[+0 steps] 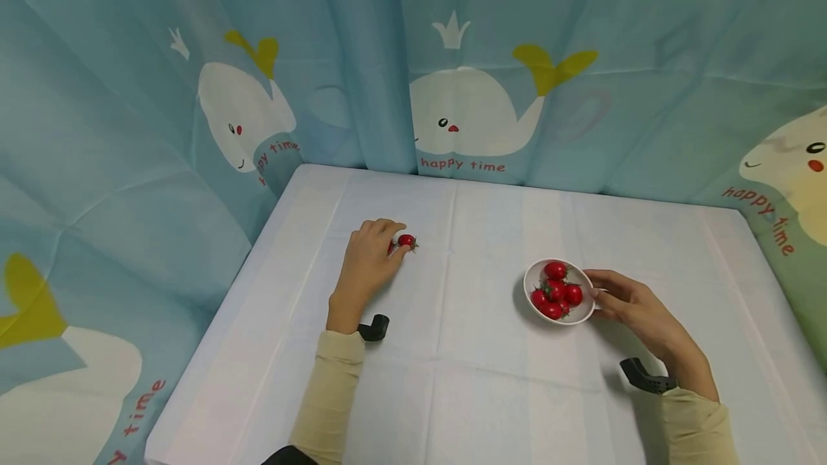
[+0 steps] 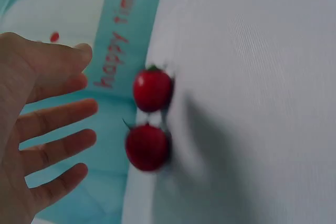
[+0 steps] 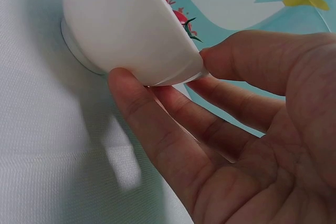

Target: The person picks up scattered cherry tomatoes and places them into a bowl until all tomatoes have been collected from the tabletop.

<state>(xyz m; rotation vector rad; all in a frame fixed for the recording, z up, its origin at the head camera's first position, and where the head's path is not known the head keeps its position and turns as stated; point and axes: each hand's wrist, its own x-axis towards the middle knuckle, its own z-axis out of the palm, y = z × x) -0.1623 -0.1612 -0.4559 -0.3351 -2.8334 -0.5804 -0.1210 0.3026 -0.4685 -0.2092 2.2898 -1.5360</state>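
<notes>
My left hand [image 1: 370, 257] reaches over two cherry tomatoes [image 1: 406, 240] on the white tablecloth, its fingers spread and holding nothing. In the left wrist view a gap shows between the fingertips and both the upper tomato [image 2: 153, 89] and the lower tomato [image 2: 147, 147]. My right hand [image 1: 639, 307] grips the right side of a small white bowl [image 1: 528, 278], with the thumb at the rim and fingers against the outer wall. Several red cherry tomatoes [image 1: 554, 290] with green stems lie in the bowl. The bowl's foot shows close to the cloth in the right wrist view.
A white cloth covers the table [image 1: 478, 350]. Behind it and along its left side hangs a blue curtain [image 1: 362, 34] printed with whales. Black wrist devices [image 1: 646, 377] sit on both forearms.
</notes>
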